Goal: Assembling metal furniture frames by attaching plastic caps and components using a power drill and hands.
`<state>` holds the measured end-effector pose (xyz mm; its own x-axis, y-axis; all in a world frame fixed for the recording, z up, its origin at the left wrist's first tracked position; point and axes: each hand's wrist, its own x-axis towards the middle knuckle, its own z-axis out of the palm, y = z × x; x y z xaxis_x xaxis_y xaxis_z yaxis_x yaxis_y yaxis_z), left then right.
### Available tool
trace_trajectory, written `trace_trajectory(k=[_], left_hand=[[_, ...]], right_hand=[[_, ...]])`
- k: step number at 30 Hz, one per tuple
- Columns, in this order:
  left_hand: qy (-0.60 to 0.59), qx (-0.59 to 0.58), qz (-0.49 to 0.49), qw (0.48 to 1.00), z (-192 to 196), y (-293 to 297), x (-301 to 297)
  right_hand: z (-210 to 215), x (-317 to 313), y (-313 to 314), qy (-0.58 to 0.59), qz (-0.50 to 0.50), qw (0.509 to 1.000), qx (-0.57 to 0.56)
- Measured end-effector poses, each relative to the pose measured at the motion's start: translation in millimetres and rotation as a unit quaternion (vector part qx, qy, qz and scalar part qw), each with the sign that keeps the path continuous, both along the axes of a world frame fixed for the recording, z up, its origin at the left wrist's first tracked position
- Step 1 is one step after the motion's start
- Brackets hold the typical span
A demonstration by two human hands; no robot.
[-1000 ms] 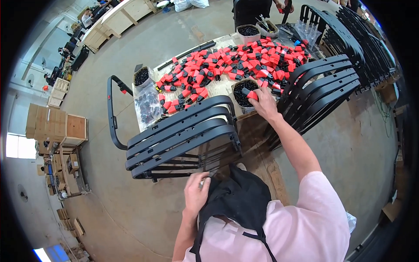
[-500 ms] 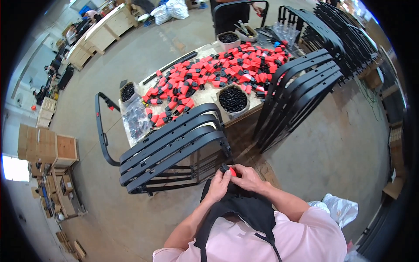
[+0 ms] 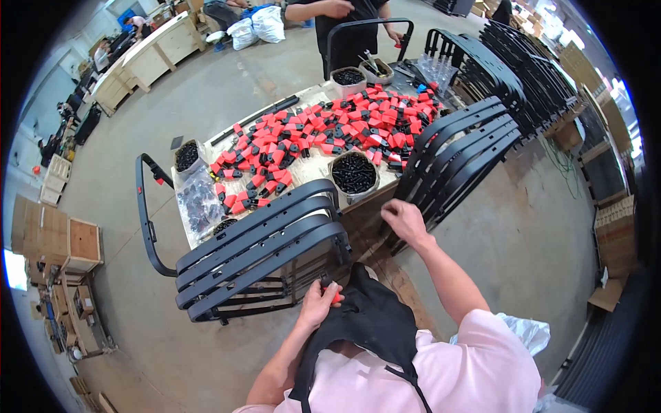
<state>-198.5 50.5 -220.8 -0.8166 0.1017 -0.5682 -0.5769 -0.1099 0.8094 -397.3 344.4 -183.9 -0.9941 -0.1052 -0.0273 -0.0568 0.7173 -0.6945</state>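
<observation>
My left hand (image 3: 315,308) is closed around a red-and-black plastic piece (image 3: 336,297), held low in front of my black apron. Out to the right, my right hand (image 3: 405,221) is raised with its fingers curled; whatever they may hold is hidden. Just beyond it, at the table's near edge, stands a tub of small black parts (image 3: 354,175). Many similar red-and-black pieces (image 3: 275,148) lie heaped across the table. Curved black frames (image 3: 265,251) lean together at the near left, next to my left hand. Another group of frames (image 3: 458,162) leans close to my right hand.
A single black frame (image 3: 146,210) leans at the table's left end, near a tub of black parts (image 3: 186,157) and clear plastic bags (image 3: 200,199). Across the table stands another person (image 3: 358,41). Stacked black frames (image 3: 527,76) fill the far right. Cardboard boxes (image 3: 51,227) stand left.
My hands have parted. The right one has let go of the red-and-black piece and moved forward and right, toward the tub; the left one keeps the piece, slightly lower and farther left.
</observation>
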Motion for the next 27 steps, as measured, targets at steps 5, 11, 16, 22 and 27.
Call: trace_trajectory(k=[5,11,16,22,27], left_hand=[[-0.018,-0.026,0.043,0.999,6,17,-8],[-0.026,-0.106,0.033,0.993,25,55,-17],[-0.012,-0.047,0.055,0.997,16,88,-18],[-0.009,-0.003,0.109,0.994,-6,117,-35],[0.002,0.024,0.120,0.992,-27,119,-32]], right_hand=[[-45,-108,-16,0.043,0.027,0.997,0.052],[-94,-152,-28,0.111,0.129,0.963,0.208],[-84,-155,-17,0.088,0.161,0.968,0.172],[-40,-107,-10,-0.029,0.163,0.982,-0.089],[-44,-25,-6,-0.258,0.209,0.903,-0.273]])
